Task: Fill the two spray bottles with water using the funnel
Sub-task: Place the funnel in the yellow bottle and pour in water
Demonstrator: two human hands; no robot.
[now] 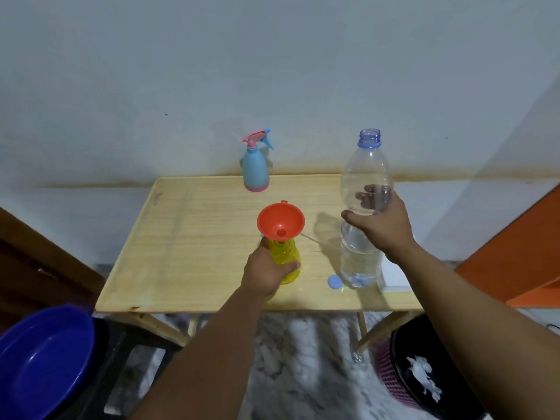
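I am at the first fill. My left hand [268,269] has its grip wrapped round the yellow spray bottle [286,259], which stands on the surface [194,237] with its spray head off and the orange funnel [281,221] seated in its neck. My right hand [380,221] is closed round the middle of the clear water bottle [363,213], fingers curled behind it and thumb in front. That bottle stands upright to the right of the yellow one, uncapped, with water in roughly its lower half. Its blue cap [334,282] lies on the surface between the two bottles, just beside the water bottle's base.

The second spray bottle [256,165], pale blue with a pink trigger head on it, stands well behind the yellow one at the far edge of the surface, by the wall; it looks untouched as yet.

The next move, as I judge it, is to lift the water bottle, carry its mouth over the funnel's bowl and tip it slowly, while my left grip steadies the yellow bottle so the funnel does not lean or pop out. The funnel's hole is small, so a hard pour could flood the bowl.

Both forearms reach forward from below, the left nearly straight to the yellow bottle, the right angled in from the right.
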